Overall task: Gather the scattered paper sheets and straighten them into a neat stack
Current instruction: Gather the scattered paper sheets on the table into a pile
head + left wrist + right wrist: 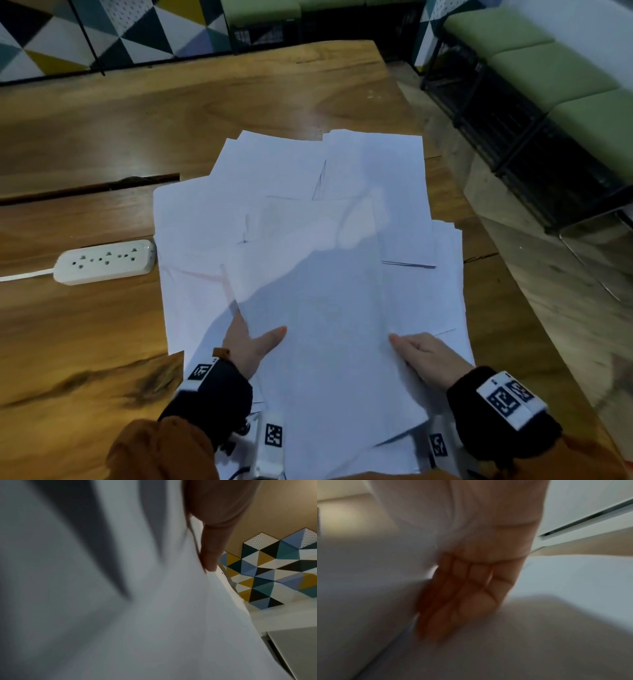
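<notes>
Both hands, left hand (251,342) and right hand (426,356), pinch a lifted sheaf (325,325); most paper sheets (281,168) lie scattered on the surface (102,137).

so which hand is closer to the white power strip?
Left. The left hand grips the lifted white paper sheets on the side facing the white power strip; the right hand holds their opposite edge, farther away.

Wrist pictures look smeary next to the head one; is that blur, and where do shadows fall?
Left wrist view: papers blurred, dark streaks across them. Right wrist view: right hand soft and smeared. Head view: sharper, a grey shadow over the top sheet, dull glare on the table.
</notes>
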